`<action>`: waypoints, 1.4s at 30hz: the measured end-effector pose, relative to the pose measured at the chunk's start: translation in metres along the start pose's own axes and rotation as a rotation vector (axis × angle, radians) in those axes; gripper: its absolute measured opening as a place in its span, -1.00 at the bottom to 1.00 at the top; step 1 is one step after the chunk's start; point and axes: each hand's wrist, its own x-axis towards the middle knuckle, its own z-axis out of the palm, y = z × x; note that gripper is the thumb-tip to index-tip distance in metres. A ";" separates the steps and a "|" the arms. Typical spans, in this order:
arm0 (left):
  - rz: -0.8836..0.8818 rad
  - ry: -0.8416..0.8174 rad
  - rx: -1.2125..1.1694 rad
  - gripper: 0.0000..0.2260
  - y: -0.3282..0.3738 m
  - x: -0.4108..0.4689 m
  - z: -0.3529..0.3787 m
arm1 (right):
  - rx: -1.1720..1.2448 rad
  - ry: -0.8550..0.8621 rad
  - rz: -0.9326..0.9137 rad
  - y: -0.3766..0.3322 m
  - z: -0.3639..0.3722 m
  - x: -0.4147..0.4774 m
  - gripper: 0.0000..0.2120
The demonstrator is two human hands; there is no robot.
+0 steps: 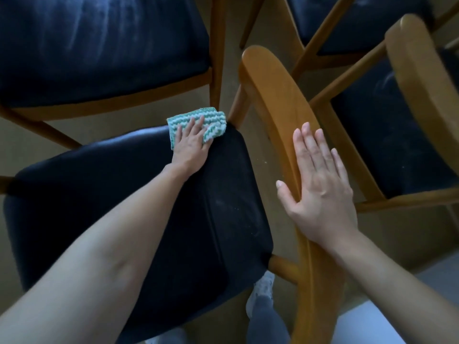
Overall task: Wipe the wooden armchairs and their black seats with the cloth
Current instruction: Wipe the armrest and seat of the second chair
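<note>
1. One green-and-white zigzag cloth (pixel 214 121), crumpled, lies at the far corner of the black seat (pixel 124 207).
2. Left hand (pixel 190 147) presses it, fingers flat.
3. Right hand (pixel 320 184) rests outstretched on the wooden armrest (pixel 273 83).

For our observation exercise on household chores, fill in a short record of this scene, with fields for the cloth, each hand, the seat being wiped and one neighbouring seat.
cloth: green-and-white striped, on the far corner of the black seat
left hand: fingers straight, pressing the cloth down
right hand: flat, palm on the wooden armrest
black seat: pale specks on the armrest side
neighbouring seat: black, wood-framed, beyond the cloth
</note>
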 end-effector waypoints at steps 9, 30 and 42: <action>0.128 -0.046 -0.039 -0.54 0.024 -0.105 0.047 | 0.032 0.015 0.000 -0.001 -0.002 -0.002 -0.34; 0.149 -0.474 -0.041 -0.45 0.061 -0.297 0.099 | 0.052 -0.073 -0.025 -0.001 -0.012 0.000 -0.34; -0.162 -0.472 -0.585 -0.62 0.066 -0.306 0.068 | 0.069 -0.075 -0.021 -0.001 -0.012 0.001 -0.33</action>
